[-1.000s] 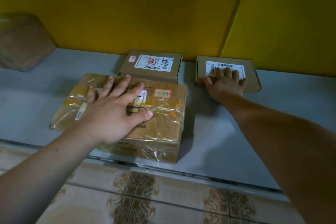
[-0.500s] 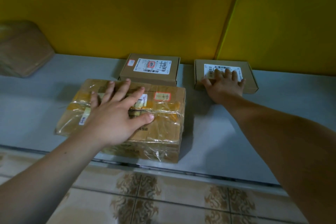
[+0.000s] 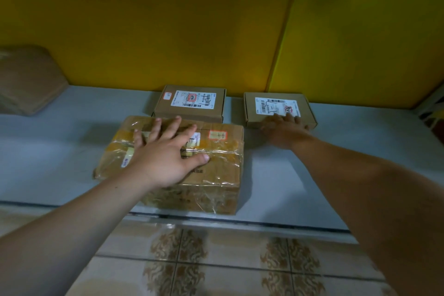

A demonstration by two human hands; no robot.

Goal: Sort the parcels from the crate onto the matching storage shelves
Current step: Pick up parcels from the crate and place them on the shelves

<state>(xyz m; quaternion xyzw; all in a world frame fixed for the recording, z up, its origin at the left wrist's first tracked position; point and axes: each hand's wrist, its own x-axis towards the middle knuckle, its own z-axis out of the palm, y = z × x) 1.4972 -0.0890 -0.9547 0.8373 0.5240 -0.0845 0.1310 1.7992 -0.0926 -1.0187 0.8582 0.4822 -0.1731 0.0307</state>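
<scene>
A large cardboard parcel (image 3: 216, 163) wrapped in clear tape lies on the grey shelf (image 3: 312, 187), its near side at the shelf's front edge. My left hand (image 3: 165, 151) rests flat on its top with the fingers spread, gripping nothing. To the right, at the back, is a small flat box (image 3: 249, 110) with a white label. My right hand (image 3: 283, 131) lies at its near edge, fingertips touching the top just below the label. A second labelled box (image 3: 192, 101) sits against the wall right behind the large parcel.
A yellow wall (image 3: 168, 31) closes the back of the shelf. A brown padded parcel (image 3: 26, 79) lies at the far left. Patterned floor tiles (image 3: 216, 259) show below the shelf's front edge. Bare shelf surface extends to the right of the small box.
My right hand has slid back off the small box's label to its near edge. My left hand stays flat on the large parcel.
</scene>
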